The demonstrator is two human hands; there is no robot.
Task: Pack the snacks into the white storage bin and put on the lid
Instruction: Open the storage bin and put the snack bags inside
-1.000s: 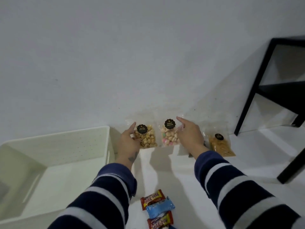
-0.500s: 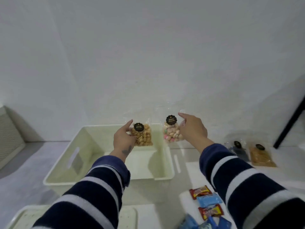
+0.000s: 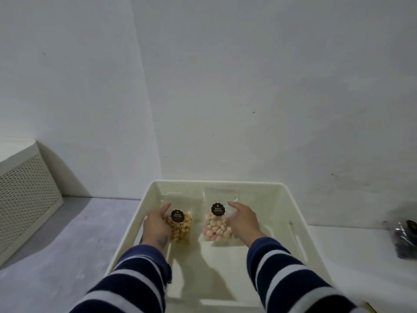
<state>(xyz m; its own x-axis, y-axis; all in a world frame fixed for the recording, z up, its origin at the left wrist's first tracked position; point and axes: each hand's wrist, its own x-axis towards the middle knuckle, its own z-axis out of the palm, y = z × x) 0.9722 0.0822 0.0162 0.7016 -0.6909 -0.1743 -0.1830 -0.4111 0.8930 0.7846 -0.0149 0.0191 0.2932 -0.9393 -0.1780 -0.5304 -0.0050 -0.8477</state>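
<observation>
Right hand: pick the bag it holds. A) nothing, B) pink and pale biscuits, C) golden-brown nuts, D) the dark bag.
B: the right hand grips the clear bag of pink and pale biscuits inside the white storage bin, while the left hand holds the bag of golden-brown nuts.

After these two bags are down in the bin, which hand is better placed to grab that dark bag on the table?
Right hand: the dark snack bag lies outside the white storage bin, on the right hand's side; the left hand is farther.
</observation>
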